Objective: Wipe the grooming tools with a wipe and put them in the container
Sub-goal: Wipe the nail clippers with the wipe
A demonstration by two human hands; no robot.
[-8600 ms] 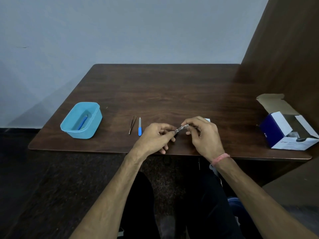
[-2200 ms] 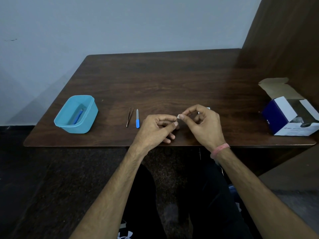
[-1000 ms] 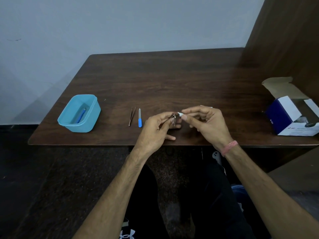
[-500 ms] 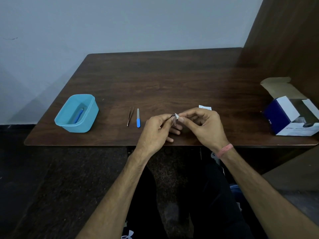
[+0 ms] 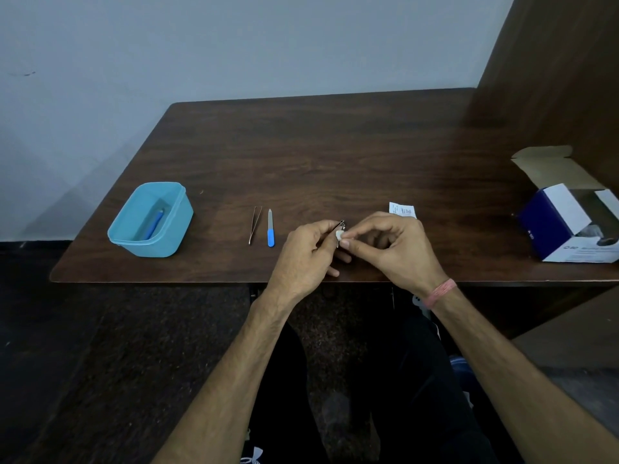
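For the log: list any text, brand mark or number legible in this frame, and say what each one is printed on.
Nothing can be read for certain.
Blue and white box: a small logo and a line of print on its front white face, too blurred to read.
White packet on the table behind the right hand: dark print, too small to read.
White logo on the dark clothing at the bottom edge: a mark with no letters.

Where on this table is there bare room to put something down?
The far half of the table is bare, as is the stretch between the wrapper and the box. It is crowded between the tweezers, nail file and hands.
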